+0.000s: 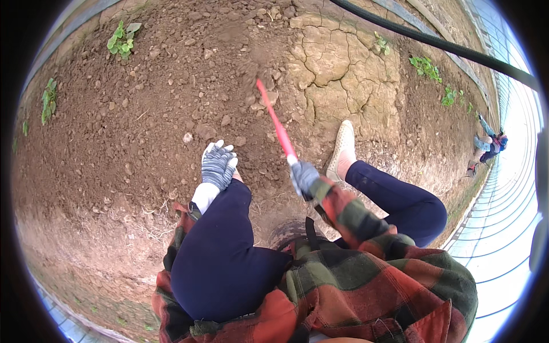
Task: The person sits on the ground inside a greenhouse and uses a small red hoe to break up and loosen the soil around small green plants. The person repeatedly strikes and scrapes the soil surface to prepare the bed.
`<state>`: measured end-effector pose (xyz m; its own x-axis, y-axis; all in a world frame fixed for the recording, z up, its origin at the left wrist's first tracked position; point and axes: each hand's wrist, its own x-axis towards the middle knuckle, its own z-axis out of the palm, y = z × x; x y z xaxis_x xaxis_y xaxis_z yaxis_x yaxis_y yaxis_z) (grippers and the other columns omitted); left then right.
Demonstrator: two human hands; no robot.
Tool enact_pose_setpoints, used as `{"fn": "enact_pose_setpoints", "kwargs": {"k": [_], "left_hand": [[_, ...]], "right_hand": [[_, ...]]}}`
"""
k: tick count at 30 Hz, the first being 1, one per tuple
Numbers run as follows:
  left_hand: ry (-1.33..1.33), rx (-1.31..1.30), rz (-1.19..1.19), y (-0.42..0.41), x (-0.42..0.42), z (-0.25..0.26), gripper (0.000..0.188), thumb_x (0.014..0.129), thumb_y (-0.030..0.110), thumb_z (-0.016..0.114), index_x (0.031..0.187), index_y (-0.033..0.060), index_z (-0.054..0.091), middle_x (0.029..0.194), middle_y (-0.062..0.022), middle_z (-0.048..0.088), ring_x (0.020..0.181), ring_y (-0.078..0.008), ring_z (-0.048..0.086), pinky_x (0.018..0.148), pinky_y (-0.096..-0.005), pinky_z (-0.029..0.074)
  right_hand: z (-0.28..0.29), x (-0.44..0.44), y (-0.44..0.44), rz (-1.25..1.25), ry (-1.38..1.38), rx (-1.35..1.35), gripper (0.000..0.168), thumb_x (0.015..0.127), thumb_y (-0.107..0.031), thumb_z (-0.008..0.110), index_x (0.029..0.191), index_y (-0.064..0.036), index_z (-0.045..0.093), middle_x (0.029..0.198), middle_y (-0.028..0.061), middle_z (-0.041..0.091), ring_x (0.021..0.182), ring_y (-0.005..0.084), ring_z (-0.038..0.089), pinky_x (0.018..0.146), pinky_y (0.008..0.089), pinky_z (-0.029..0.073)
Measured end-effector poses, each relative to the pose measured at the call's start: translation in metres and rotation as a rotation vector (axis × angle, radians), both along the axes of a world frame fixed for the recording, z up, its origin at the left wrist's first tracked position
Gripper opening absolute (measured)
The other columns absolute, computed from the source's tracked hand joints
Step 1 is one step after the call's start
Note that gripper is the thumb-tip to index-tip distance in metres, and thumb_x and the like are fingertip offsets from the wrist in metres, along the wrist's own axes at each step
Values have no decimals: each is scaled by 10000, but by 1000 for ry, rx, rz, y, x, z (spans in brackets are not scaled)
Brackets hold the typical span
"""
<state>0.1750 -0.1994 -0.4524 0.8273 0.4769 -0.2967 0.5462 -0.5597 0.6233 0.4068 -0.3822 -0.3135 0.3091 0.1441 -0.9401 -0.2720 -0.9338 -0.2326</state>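
My right hand (303, 178), in a grey knit glove, grips the pale end of a red-handled tool (278, 124). The tool reaches up and away over the ground. Its working end is blurred among moving soil (251, 79), so its kind is unclear. My left hand (218, 166) wears a striped grey and white glove with pale fingertips. It holds nothing and lies over my lower left leg, fingers extended just above the loose brown soil (158, 98). To the right of the tool is a patch of cracked, crusted earth (343, 73).
Leafy seedlings grow at the upper left (122, 40), far left (49, 100) and right (425, 68). A black hose or cable (429, 40) crosses the upper right. My right shoe (343, 145) stands by the crust. Another person (491, 143) is low down at the far right, near ribbed sheeting (508, 206).
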Motion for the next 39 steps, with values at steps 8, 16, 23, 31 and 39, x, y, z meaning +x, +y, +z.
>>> {"fn": "enact_pose_setpoints", "kwargs": {"k": [8,16,23,31,39], "left_hand": [[-18,20,-17,3,5,11,310,923,349,555,1096,155,724,1300,-11,640,1382,-248,407,1199,-455,182],[-157,-212,133,4,-2,7,297,921,330,567,1090,144,726,1278,-30,656,1377,-259,418,1198,-448,188],[15,13,2,3,-5,19,288,915,324,577,1085,146,726,1276,-29,654,1378,-258,414,1198,-452,187],[-24,8,-7,8,2,31,236,902,236,581,1070,143,718,1268,-29,657,1382,-233,411,1216,-434,152],[-6,6,-5,11,-1,39,257,912,260,568,1089,141,713,1290,-14,646,1392,-227,397,1221,-438,146]], "right_hand": [[-5,-3,-47,220,-217,100,428,1008,-462,480,965,-52,594,613,66,569,502,207,586,470,373,484],[-29,63,188,-355,73,349,551,972,-656,411,779,-148,501,560,0,484,389,162,455,358,356,402],[-50,-14,74,-127,1,134,475,969,-519,537,828,-68,587,547,36,538,382,213,511,334,401,393],[-5,-48,-49,205,-36,32,500,994,-547,475,877,-76,594,569,59,556,423,191,549,394,347,453],[-45,20,49,301,-589,490,492,1001,-509,488,986,-28,592,606,77,592,483,190,590,411,382,469]]}}
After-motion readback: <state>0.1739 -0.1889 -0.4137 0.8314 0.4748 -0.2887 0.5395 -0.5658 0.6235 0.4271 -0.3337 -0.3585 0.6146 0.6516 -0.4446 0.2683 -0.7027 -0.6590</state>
